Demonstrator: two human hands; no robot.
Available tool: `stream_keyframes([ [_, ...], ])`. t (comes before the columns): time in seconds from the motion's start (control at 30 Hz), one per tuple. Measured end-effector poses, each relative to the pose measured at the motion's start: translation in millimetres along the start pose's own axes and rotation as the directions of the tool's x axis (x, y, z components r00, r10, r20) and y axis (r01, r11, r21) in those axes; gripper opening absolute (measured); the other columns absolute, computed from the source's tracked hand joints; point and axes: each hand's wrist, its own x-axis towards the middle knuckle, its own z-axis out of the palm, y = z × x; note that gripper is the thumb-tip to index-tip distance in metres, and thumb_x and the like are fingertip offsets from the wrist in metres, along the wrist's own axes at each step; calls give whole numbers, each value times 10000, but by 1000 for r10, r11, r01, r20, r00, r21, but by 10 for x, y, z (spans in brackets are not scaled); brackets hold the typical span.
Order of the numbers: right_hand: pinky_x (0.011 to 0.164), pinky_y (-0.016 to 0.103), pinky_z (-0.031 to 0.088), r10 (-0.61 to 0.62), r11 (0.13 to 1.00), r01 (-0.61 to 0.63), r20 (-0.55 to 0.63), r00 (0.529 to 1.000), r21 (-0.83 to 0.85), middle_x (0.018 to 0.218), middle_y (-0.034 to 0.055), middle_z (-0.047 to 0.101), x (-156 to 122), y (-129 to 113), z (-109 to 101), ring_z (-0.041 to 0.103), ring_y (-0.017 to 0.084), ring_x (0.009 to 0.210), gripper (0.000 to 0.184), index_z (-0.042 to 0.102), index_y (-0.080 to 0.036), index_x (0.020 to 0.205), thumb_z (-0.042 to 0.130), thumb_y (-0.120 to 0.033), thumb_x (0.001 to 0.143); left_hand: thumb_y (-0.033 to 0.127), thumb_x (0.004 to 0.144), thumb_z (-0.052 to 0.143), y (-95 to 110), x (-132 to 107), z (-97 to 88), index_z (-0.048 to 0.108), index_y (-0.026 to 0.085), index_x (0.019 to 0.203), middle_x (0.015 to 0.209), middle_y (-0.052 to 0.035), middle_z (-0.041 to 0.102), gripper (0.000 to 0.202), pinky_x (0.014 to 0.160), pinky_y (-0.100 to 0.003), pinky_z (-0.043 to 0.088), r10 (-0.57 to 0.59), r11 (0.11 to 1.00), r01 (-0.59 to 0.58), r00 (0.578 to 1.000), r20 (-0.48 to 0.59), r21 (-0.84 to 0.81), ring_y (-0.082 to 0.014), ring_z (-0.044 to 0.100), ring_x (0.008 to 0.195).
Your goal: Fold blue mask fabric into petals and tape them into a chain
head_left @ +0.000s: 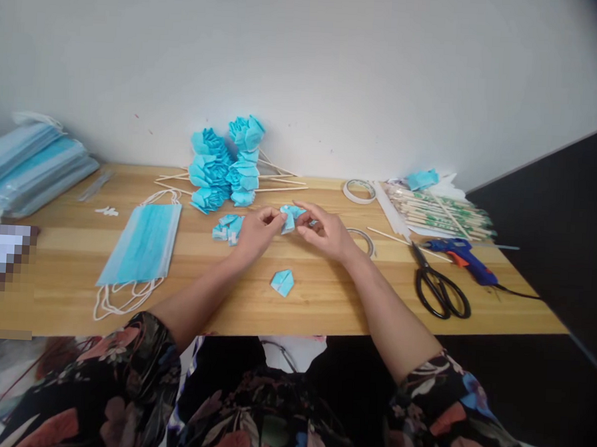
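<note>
Above the middle of the wooden table, my left hand (258, 233) pinches a small folded piece of light-blue mask fabric (289, 220) between thumb and fingertips. From the other side my right hand (328, 235) curls its fingers and thumb around the piece's right end, partly covering it. Just left of my left hand lie several folded blue pieces (223, 230) with white strips on them. Nearer to me, a single folded blue piece (282, 283) rests flat. Behind my hands are several blue fabric flowers (211, 169) on wooden sticks, lying in two rows.
Blue face masks (144, 245) lie at left, a bagged mask stack (36, 163) farther left. On the right are black scissors (440, 291), a blue glue gun (464, 257), a bundle of wooden sticks (439, 209) and tape rolls (359, 191). The wall (306, 70) borders the table's back.
</note>
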Motion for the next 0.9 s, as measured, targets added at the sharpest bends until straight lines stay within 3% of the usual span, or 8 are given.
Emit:
stream_keyframes([
  [0.1, 669, 247, 486, -28, 999, 29, 32, 999, -27, 951, 20, 670, 1, -6, 51, 609, 142, 775, 639, 457, -239, 1446, 610, -246, 825, 342, 816, 602, -22, -15, 43, 551, 174, 595, 619, 11, 533, 282, 598, -239, 382, 71, 996, -70, 997, -15, 47, -121, 475, 626],
  [0.27, 654, 243, 472, -10, 994, 6, -39, 999, -110, 941, 18, 692, 9, 18, 76, 567, 111, 653, 608, 512, -223, 1405, 523, -130, 805, 374, 849, 607, -42, -8, 63, 609, 174, 651, 740, -19, 595, 282, 635, -244, 455, 117, 993, -117, 993, 16, 19, -140, 545, 712],
  [0.47, 633, 236, 474, -14, 993, -1, -125, 992, -121, 889, 8, 690, 18, 45, 83, 556, 104, 624, 565, 560, -203, 1355, 516, -126, 798, 320, 841, 652, 21, 7, 44, 579, 165, 890, 820, -15, 617, 178, 601, -234, 518, -72, 961, 62, 997, -28, -268, -133, 602, 728],
  [0.6, 638, 240, 485, -9, 997, -3, -155, 988, -81, 921, 16, 694, 17, 41, 84, 581, 110, 656, 537, 561, -212, 1356, 523, -163, 822, 322, 854, 674, 121, -29, 43, 565, 162, 1023, 804, -4, 624, 257, 590, -231, 531, -229, 887, 255, 967, 112, -385, -110, 612, 667],
  [0.7, 656, 247, 499, -15, 997, 1, -179, 984, -80, 924, 14, 696, 15, 34, 83, 597, 116, 674, 531, 560, -216, 1357, 528, -177, 829, 389, 882, 645, 182, -68, 47, 572, 150, 948, 767, -8, 624, 259, 573, -231, 528, -286, 830, 384, 916, 282, -404, -101, 613, 610],
  [0.77, 672, 252, 508, -18, 996, 2, -185, 983, -87, 931, 13, 702, 14, 30, 86, 608, 118, 687, 527, 562, -222, 1355, 532, -181, 830, 429, 879, 648, 198, -81, 47, 557, 150, 876, 759, -16, 634, 294, 561, -230, 526, -293, 819, 418, 893, 340, -393, -100, 617, 595],
  [0.9, 684, 256, 524, -17, 995, 0, -185, 982, -95, 972, 19, 717, 11, 24, 107, 633, 125, 723, 516, 573, -239, 1342, 533, -177, 831, 330, 865, 680, 186, -70, 32, 540, 144, 801, 702, 1, 624, 242, 536, -203, 504, -302, 834, 396, 911, 282, -385, -81, 597, 550],
])
